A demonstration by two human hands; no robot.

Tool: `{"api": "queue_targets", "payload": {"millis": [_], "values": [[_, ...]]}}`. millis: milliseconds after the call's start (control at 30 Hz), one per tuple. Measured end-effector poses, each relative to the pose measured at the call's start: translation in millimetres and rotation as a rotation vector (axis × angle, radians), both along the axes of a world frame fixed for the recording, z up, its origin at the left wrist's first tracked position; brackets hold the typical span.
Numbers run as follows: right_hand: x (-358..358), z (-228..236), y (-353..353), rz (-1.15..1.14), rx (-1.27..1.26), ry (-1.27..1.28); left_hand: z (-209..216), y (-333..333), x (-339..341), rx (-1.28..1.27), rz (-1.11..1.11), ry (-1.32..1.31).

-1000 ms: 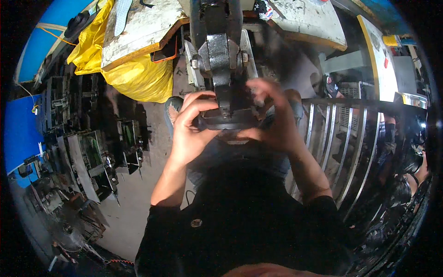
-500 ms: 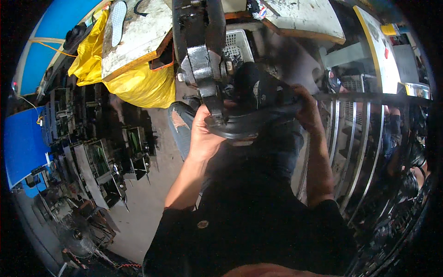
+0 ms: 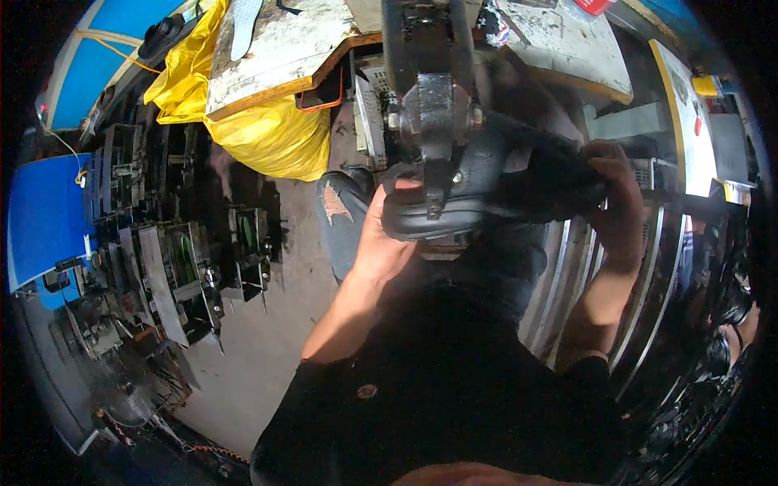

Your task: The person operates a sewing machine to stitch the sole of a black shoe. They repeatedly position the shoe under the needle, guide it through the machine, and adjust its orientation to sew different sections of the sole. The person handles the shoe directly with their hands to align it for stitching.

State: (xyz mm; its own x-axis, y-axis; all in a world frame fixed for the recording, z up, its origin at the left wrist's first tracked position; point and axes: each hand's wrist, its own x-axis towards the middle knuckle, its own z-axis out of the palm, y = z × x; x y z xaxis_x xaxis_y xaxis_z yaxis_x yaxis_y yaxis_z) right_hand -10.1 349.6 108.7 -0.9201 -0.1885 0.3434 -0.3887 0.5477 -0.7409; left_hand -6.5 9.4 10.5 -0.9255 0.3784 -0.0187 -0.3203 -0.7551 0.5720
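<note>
A black shoe [image 3: 478, 174] with a thick dark sole lies across the front of me, under the worn metal head of a machine [image 3: 435, 101]. The machine's narrow foot comes down at the sole's edge, near the left end of the shoe. My left hand [image 3: 391, 231] is closed round that left end, its fingers partly hidden behind the shoe. At the other end, my right hand [image 3: 617, 190] grips the shoe with bent fingers, partly in shadow. The shoe's right part is dark and slightly blurred.
Behind the machine stand a stained white worktable [image 3: 284, 61] and a second tabletop [image 3: 575, 53]. A yellow sack [image 3: 271, 138] hangs below the left table. Metal rack bars [image 3: 640, 292] run close by my right arm. Several metal fixtures [image 3: 174, 267] stand at left.
The shoe has turned under the machine's foot, and its right end has swung outward. My right hand has moved right with it; my left hand keeps its hold. The whole view has shifted.
</note>
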Motion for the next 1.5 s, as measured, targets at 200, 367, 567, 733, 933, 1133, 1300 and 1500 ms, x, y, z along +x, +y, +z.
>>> {"api": "queue_targets", "payload": {"millis": [200, 367, 567, 733, 933, 1133, 1300, 1500], "values": [[-13, -39, -20, -0.122, 0.103, 0.247, 7, -37, -1, 0.218, -0.312, -0.161], [-3, -61, -57, -0.117, -0.835, -0.044, -19, -28, 18, -0.365, -0.264, -0.077], [25, -45, -48, -0.190, -0.643, -0.119, -4, -3, 43, -0.454, -0.232, 0.004], [37, -42, -36, -0.213, -0.519, -0.149, 0, -2, 47, -0.502, -0.237, 0.085], [39, -38, -32, -0.191, -0.570, -0.132, 1, -8, 57, -0.484, -0.231, 0.102], [40, -47, -29, -0.132, -0.657, -0.133, -1, -13, 61, -0.445, -0.245, 0.038], [44, -46, -30, -0.148, -0.700, -0.157, -4, -17, 57, -0.438, -0.223, -0.006], [63, -37, -5, 0.071, -0.881, -0.124, 19, -6, 38, -0.264, -0.382, -0.069]]}}
